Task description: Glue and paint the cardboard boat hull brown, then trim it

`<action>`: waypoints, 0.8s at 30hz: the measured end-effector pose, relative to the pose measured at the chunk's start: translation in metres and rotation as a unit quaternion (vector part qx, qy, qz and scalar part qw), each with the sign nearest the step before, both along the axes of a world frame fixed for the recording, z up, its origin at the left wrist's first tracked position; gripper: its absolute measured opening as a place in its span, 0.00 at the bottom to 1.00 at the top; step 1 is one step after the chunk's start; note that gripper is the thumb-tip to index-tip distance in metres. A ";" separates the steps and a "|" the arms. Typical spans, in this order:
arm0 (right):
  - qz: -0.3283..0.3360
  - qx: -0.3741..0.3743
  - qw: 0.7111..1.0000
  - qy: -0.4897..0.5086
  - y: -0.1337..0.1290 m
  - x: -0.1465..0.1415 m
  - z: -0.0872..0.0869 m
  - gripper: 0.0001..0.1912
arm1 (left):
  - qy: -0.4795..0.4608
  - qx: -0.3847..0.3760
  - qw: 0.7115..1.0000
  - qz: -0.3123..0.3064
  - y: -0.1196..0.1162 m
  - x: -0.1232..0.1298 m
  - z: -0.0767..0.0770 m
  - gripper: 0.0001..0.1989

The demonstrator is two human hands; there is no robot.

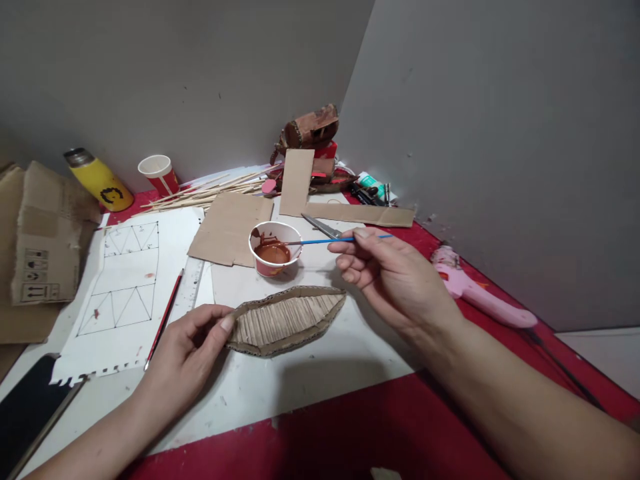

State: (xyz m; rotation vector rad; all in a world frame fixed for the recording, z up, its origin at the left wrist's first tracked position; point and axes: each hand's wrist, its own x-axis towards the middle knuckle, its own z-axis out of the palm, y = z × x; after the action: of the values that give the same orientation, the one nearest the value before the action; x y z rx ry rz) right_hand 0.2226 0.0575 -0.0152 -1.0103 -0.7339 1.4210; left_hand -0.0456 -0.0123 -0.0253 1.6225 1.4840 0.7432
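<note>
My left hand (193,347) pinches the left end of a small cardboard boat (287,320), its thumb over the rim. Thin wooden strips line the boat's inside, and its wall is bare corrugated cardboard. My right hand (385,273) grips a thin blue paintbrush (323,241) between thumb and fingers. The brush points left, with its tip inside a white paper cup (276,268) of reddish-brown paint (273,252). That cup stands just behind the boat; brown smears mark its inner wall.
Behind the cup lie cardboard pieces (233,227), scissors (320,225) and wooden sticks (210,193). A drawing sheet (125,267) and a red pencil (165,319) are at left, near a yellow bottle (103,183) and another cup (159,177). A pink glue gun (483,293) lies at right.
</note>
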 end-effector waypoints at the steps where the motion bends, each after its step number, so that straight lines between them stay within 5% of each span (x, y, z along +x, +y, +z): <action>1: -0.001 -0.001 1.000 -0.001 0.000 0.000 0.000 0.09 | -0.001 0.003 1.000 0.001 0.000 0.000 -0.001 0.16; 24: 0.008 -0.008 1.000 0.011 -0.005 0.000 0.009 0.09 | 0.011 -0.015 1.000 0.002 -0.001 -0.001 0.002 0.18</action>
State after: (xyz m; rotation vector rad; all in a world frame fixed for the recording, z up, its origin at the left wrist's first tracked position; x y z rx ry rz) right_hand 0.2222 0.0523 -0.0063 -1.0010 -0.7169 1.4515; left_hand -0.0471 -0.0131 -0.0237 1.6106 1.5067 0.7050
